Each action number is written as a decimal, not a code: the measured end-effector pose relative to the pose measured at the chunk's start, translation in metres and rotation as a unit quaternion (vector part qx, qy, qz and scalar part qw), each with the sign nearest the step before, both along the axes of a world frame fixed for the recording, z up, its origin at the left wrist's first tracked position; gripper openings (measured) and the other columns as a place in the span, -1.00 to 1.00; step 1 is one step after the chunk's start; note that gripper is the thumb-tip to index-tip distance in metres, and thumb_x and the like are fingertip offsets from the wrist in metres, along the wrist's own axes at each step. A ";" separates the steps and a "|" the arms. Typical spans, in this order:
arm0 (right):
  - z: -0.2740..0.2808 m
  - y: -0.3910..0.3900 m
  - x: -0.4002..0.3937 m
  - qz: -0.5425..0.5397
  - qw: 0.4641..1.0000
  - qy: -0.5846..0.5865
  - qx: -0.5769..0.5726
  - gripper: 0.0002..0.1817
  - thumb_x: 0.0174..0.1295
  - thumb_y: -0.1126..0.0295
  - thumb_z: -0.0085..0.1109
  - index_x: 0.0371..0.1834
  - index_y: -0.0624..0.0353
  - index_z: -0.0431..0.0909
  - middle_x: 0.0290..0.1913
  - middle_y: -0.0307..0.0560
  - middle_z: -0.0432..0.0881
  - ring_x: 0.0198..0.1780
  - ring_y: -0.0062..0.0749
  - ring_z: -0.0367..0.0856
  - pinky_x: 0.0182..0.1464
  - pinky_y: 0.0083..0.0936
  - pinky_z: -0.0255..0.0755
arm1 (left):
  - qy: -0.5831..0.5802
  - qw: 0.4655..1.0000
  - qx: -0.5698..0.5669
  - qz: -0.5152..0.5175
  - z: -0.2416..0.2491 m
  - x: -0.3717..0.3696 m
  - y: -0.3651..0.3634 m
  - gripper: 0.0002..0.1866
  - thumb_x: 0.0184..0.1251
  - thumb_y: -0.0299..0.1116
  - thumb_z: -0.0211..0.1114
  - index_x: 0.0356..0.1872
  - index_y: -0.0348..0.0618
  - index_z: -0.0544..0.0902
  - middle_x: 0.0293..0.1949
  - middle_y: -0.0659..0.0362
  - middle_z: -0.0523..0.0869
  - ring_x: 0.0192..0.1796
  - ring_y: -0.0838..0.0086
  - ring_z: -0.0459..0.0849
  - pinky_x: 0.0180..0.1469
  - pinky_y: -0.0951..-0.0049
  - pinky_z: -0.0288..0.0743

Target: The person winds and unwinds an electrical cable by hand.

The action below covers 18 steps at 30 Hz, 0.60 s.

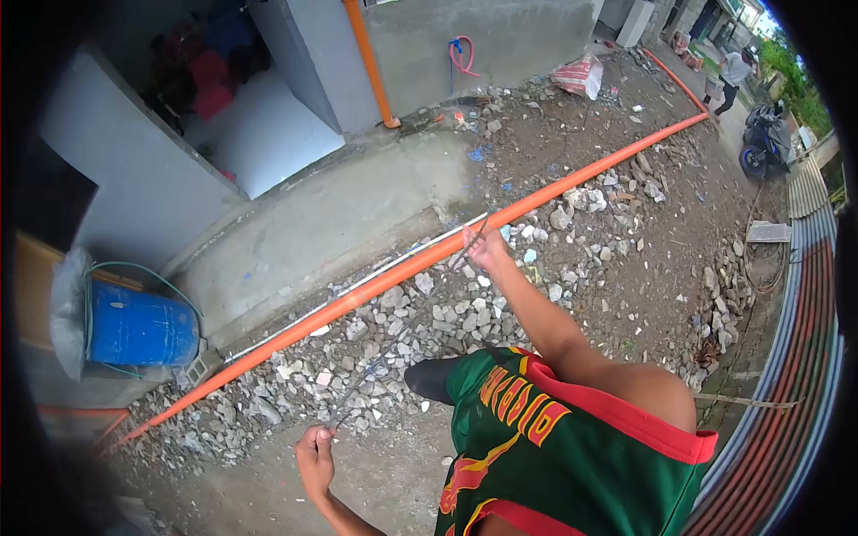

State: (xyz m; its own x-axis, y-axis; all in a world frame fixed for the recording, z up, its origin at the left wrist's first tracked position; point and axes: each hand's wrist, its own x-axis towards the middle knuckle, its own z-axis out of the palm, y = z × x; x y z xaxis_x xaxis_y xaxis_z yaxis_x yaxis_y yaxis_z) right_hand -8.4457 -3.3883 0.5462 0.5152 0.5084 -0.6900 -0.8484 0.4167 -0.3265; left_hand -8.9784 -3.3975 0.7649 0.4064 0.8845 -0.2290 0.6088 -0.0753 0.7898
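My right hand (483,247) is closed in a pinch on a thin dark wire (374,368), just in front of a long orange pipe (393,279). Lower in the view, my left hand (315,457) pinches what looks like the other end of the same wire, over bare ground by the rubble. Between the hands the wire is faint against the stones. The orange pipe runs diagonally across the ground, and a thin white strip (413,256) lies along its far side. A dark boot (431,380) stands on the broken stones (447,308).
A blue barrel (143,323) with a green hose stands by the wall at left. Beyond the pipe are a concrete slab (331,228) and an open doorway (259,143). Corrugated sheets (778,384) lie at right. A motorcycle (761,143) and another person (735,73) are farther back.
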 end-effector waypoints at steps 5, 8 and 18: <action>-0.020 0.033 -0.076 -0.012 0.999 0.050 0.016 -0.60 0.46 0.00 -0.22 -0.41 0.04 0.32 -0.61 -0.29 0.33 -0.61 -0.51 0.33 -0.63 -0.54 0.28 | 0.015 0.998 -0.037 0.048 0.018 -0.096 0.004 -0.85 0.18 -0.43 0.39 -0.37 -0.30 0.63 -0.67 0.37 0.44 -0.60 0.74 0.25 -0.57 0.60 0.09; 0.009 0.073 -0.169 0.037 0.999 0.035 0.003 -0.64 0.43 0.06 -0.20 -0.53 -0.07 0.27 -0.66 -0.39 0.24 -0.64 -0.62 0.23 -0.63 -0.63 0.14 | 0.093 0.993 -0.038 0.059 0.037 -0.162 0.005 -0.85 0.05 -0.50 0.47 -0.39 -0.30 0.66 -0.69 0.36 0.46 -0.63 0.75 0.25 -0.58 0.63 0.09; 0.002 0.129 -0.404 0.118 0.986 0.094 -0.068 -0.55 0.48 0.06 -0.31 -0.32 0.15 0.47 -0.61 -0.28 0.30 -0.57 -0.52 0.25 -0.52 -0.56 0.20 | 0.099 0.988 -0.069 0.096 0.080 -0.344 0.004 -0.78 0.20 -0.35 0.37 -0.42 -0.36 0.64 -0.61 0.33 0.50 -0.54 0.71 0.33 -0.49 0.63 0.16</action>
